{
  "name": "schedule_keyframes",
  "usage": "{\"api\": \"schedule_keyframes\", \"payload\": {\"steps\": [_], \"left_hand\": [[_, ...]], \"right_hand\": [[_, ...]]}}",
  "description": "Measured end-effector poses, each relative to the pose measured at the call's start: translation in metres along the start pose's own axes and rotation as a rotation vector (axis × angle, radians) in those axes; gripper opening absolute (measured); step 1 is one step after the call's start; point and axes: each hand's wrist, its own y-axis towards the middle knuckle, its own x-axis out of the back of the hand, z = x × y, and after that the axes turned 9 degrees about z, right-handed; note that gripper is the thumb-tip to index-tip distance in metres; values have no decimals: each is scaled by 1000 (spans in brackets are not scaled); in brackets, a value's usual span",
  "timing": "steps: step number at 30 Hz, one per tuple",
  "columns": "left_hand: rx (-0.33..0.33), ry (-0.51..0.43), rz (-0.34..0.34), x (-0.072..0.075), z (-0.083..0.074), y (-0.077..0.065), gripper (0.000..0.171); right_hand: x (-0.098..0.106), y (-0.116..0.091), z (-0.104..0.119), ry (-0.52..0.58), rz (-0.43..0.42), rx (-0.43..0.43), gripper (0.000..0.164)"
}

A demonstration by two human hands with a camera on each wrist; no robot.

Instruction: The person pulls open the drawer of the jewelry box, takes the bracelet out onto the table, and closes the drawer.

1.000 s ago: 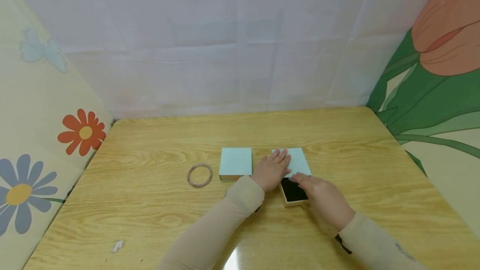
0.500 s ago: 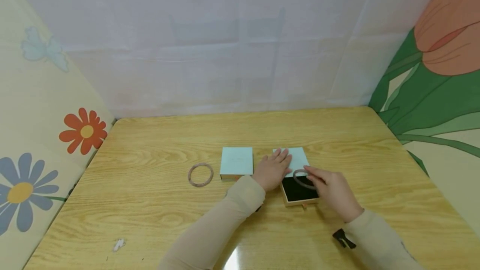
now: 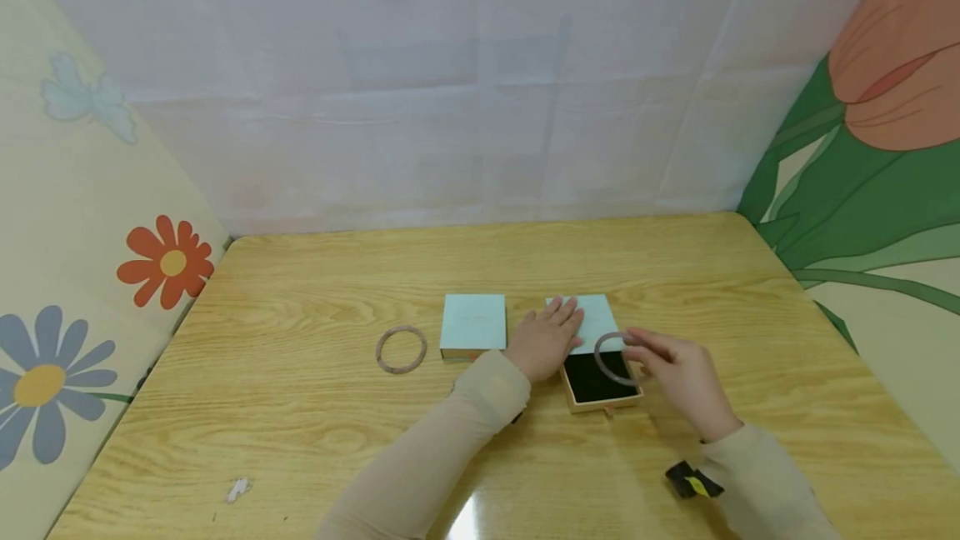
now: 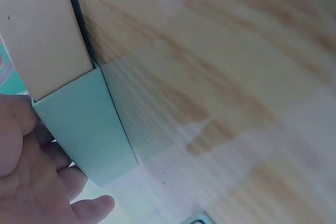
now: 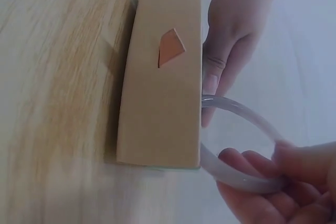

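My left hand lies with straight fingers on the light-blue sleeve of the right jewelry box. Its drawer is pulled out toward me, showing black lining. Over that drawer, my right hand pinches a pale purplish bangle between thumb and fingers. In the right wrist view the bangle is tilted, partly hidden behind the tan drawer front with its orange pull tab. The left wrist view shows the blue sleeve beside the left fingers, and the tan drawer side.
A second light-blue box, drawer in, sits left of my left hand. Farther left another bangle lies flat on the wooden table. A white cloth hangs behind the table, and flower-painted panels flank it.
My right hand has risen from the drawer and shifted right, with the bangle coming into view in its fingers. My left hand has stayed on the box.
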Motion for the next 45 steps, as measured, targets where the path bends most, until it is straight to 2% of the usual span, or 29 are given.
{"api": "schedule_keyframes", "payload": {"steps": [4,9,27,36,45], "left_hand": [[-3,-4,0,0,0,-1,53],[-7,-24,0,0,0,-2,53],[-4,-52,2,-1,1,-3,53],[1,-56,6,0,0,-4,53],[-4,-47,3,-1,1,-3,53]], "right_hand": [[1,-2,-2,107,11,-48,32],[3,-4,-4,209,-9,-65,33],[10,-7,-15,340,-115,-52,37],[13,-8,-20,476,-153,-49,42],[15,-7,-22,498,-183,-86,44]]}}
